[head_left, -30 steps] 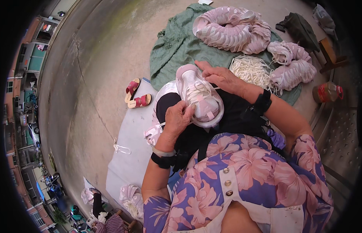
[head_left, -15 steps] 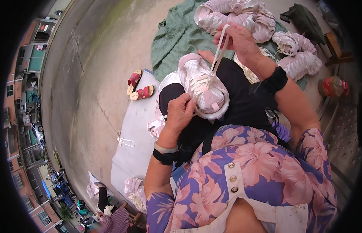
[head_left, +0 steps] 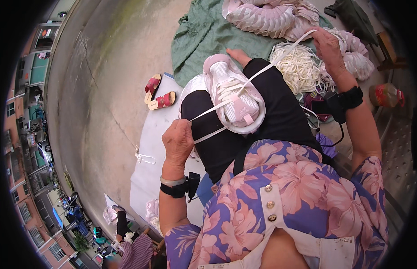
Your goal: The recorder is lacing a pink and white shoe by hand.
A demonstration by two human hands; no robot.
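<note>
A pink and white sneaker (head_left: 235, 96) rests on my lap, its toe pointing away from me. White shoelace (head_left: 275, 62) runs through its eyelets and stretches out to both sides. My left hand (head_left: 178, 140), left of the shoe, is closed on one length of the lace. Up at the right, my right hand (head_left: 328, 50) pinches the other length, drawn taut in a long diagonal. Both hands are apart from the shoe itself.
A heap of loose cream laces (head_left: 298, 67) lies right of my knee. Bundled pink-white shoe pieces (head_left: 271, 18) sit on a green cloth (head_left: 204, 40). Red sandals (head_left: 162, 100) stand at left, an oil bottle (head_left: 385, 95) at right. Another person (head_left: 136, 252) sits at lower left.
My hands have spread apart: the left moved left and down, the right moved farther right. The lace between them and the shoe is pulled out straight. The lace heap has come into view.
</note>
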